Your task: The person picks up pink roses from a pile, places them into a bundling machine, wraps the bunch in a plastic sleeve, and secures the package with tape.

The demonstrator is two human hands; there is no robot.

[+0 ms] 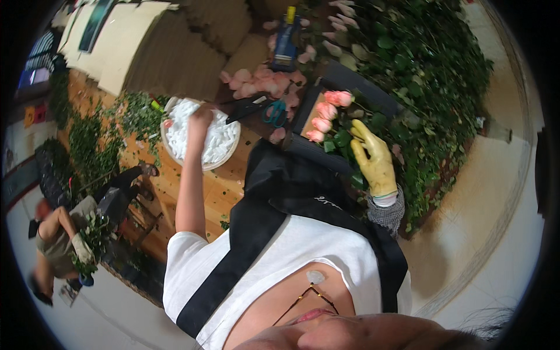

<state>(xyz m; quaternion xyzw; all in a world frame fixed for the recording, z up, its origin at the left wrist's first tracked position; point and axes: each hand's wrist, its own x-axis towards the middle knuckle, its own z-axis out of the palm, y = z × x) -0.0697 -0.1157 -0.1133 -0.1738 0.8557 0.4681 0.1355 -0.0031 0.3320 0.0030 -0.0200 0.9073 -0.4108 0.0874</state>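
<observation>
My left hand (201, 119), bare, reaches into a round white bowl (169, 149) filled with small white pieces (219, 140). Its fingers are buried among them, so I cannot see whether it grips anything. My right hand (375, 158) wears a yellow glove and is closed around the leafy stems of a bunch of pink roses (326, 111). The rose heads point left, over a dark tray (356, 81). My black apron (291, 186) hangs between the two arms.
Teal-handled scissors (274, 112) and black shears (245, 108) lie by loose pink petals (262, 79). Beyond them are a blue bottle (286, 35) and brown paper stacks (175, 52). Green foliage (431, 76) is heaped at the right. Another person (61, 242) sits at the lower left with greenery.
</observation>
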